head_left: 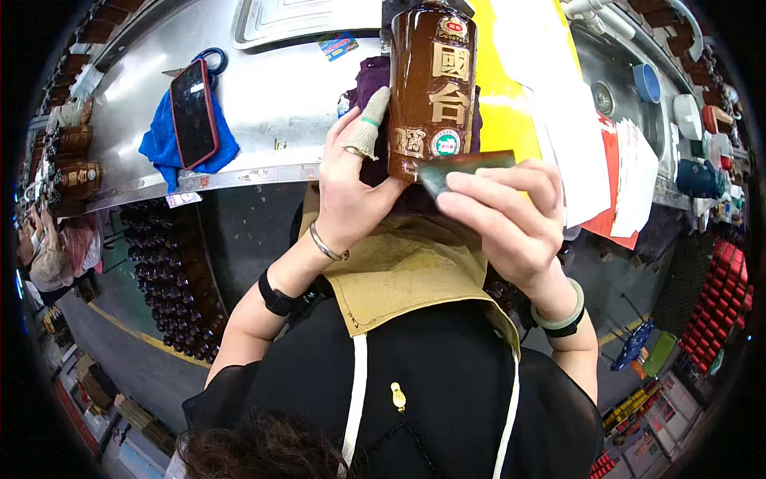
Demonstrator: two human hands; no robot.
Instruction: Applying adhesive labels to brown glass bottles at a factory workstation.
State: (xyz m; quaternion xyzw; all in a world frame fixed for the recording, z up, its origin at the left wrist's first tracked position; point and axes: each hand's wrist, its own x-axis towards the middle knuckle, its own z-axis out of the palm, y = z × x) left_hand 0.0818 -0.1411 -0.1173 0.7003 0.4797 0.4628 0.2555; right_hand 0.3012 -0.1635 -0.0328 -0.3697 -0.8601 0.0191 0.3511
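Brown bottle (411,88), face up at the near edge of the steel table (144,72), over purple cloth (373,76), near end toward the tan apron (399,283). Looks rigid and glossy; probably slippery on the glaze, fairly heavy if full, liable to chip if knocked. Best taken around the smooth sides or cupped at the near end, clear of the gold lettering (449,60) and round sticker (445,144).

Left hand (353,180), half open, thumb and fabric-covered finger spread along the bottle's left side and near end; firmly gripping or only bracing, cannot tell. Right hand (515,215), fingers pinched closed on a dark green flat plate (467,166), angled across the near end; touching the glaze or just over it, cannot tell.

Around, from the left: dark bottles (163,279) in rows below the table; blue cloth (159,152) under a phone (195,116), with blue-handled scissors (225,59) just beyond, all well apart from the work. Farther off, a metal tray (291,20). Close on the right, hemming in that side, a yellow sheet (504,72) and white papers (550,64); past those, red paper (604,222) and a blue bowl (646,83) by the sink (598,68).
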